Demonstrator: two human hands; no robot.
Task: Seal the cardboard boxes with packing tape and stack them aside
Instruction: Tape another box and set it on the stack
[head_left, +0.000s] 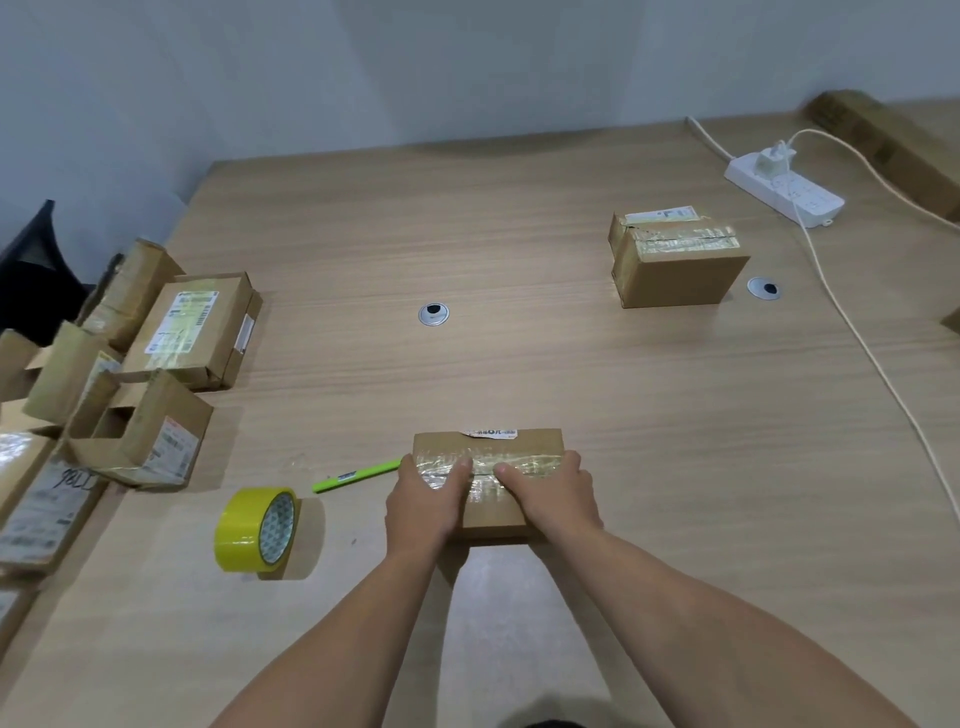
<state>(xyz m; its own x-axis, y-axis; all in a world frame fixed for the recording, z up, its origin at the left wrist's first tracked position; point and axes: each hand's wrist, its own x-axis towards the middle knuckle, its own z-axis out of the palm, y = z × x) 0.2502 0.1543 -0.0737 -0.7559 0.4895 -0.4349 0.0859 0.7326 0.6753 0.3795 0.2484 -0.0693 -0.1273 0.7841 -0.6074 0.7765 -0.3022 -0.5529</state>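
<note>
Left hand (423, 506) and right hand (555, 499) grip the small brown cardboard box (488, 446) on the wooden tabletop (519, 260), thumbs (463, 466) pressing its clear tape (537, 462).

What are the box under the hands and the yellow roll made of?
The small brown box looks like matte cardboard; its top seam lies under glossy clear tape that glints. The yellow roll seems smooth plastic tape, with a sheen.
</note>
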